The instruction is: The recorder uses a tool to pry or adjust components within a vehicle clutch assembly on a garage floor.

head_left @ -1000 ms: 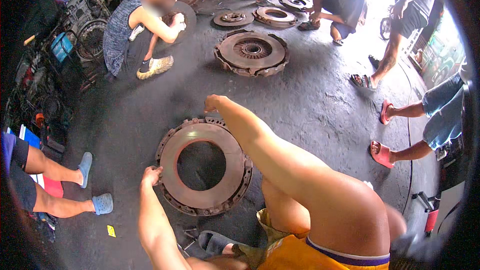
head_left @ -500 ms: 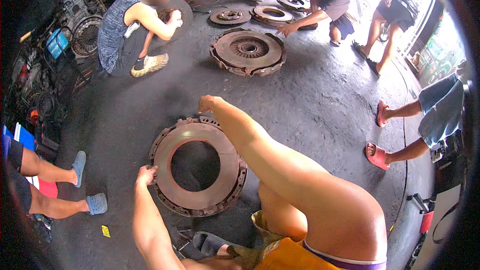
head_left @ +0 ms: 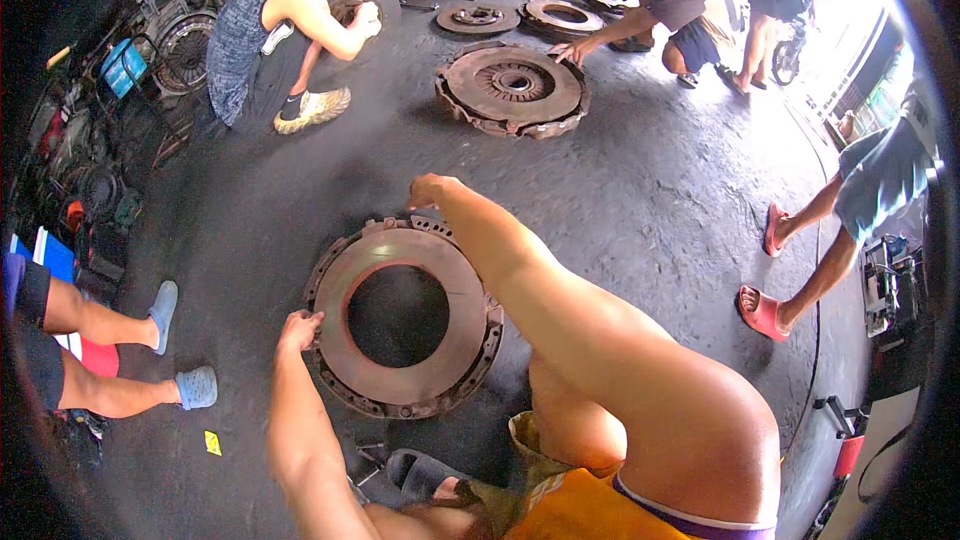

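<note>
In front of me lies a brown metal clutch pressure plate [head_left: 455,280], a ring with a wide round opening and a notched rim with holes. My left hand [head_left: 300,330] is closed on its left edge, the fingers bent over the rim. Across the ring, my right hand [head_left: 437,190] has its fingers curled down at the far edge, beside a strip of small holes; the fingertips are partly hidden. The right forearm passes over the ring's right side. Dark floor shows through the opening.
Farther out lies a larger clutch cover [head_left: 515,85], with a crouching person's hand [head_left: 575,50] at its rim. Several discs lie beyond. Another crouching person [head_left: 265,40] holds a disc at the left. Feet in sandals [head_left: 762,312] and clogs [head_left: 196,387] flank me; engine parts [head_left: 185,50] crowd the left.
My view has shifted slightly; both my hands stay at the plate's rim. The crouching person's hand now reaches the large clutch cover. A standing person at the upper right has walked farther away.
</note>
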The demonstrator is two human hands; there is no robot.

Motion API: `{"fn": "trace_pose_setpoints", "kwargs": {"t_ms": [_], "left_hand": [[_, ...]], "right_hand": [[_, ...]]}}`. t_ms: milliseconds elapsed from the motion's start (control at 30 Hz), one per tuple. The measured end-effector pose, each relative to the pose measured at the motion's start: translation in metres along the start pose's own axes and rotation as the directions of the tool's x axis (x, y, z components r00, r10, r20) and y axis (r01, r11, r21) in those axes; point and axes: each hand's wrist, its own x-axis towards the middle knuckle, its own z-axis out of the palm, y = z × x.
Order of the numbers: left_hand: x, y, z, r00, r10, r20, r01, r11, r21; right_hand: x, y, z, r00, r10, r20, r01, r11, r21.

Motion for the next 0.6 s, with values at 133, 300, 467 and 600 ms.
{"fn": "trace_pose_setpoints", "kwargs": {"t_ms": [133, 300, 467, 600], "left_hand": [[0.0038, 0.0004, -0.0012, 1.000, -0.011, 0.029, 0.010, 0.999, 0.054], [-0.0002, 0.0028, 0.0011, 1.000, 0.020, 0.002, -0.020, 0.999, 0.035], [0.0016, 0.0002, 0.0007, 0.999, -0.032, 0.008, 0.032, 0.999, 0.011], [0.0074, -0.0018, -0.0018, 1.000, -0.020, -0.002, 0.020, 0.999, 0.035]], "right_hand": [[0.0035, 0.0023, 0.0030, 0.999, -0.030, -0.013, 0.030, 1.000, 0.004], [0.0031, 0.0008, 0.0042, 0.999, -0.006, -0.035, 0.007, 1.000, 0.023], [0.0006, -0.0021, 0.0007, 1.000, -0.010, -0.012, 0.009, 0.998, -0.063], [-0.0001, -0.0011, 0.0015, 0.999, -0.020, -0.029, 0.020, 1.000, 0.010]]}}
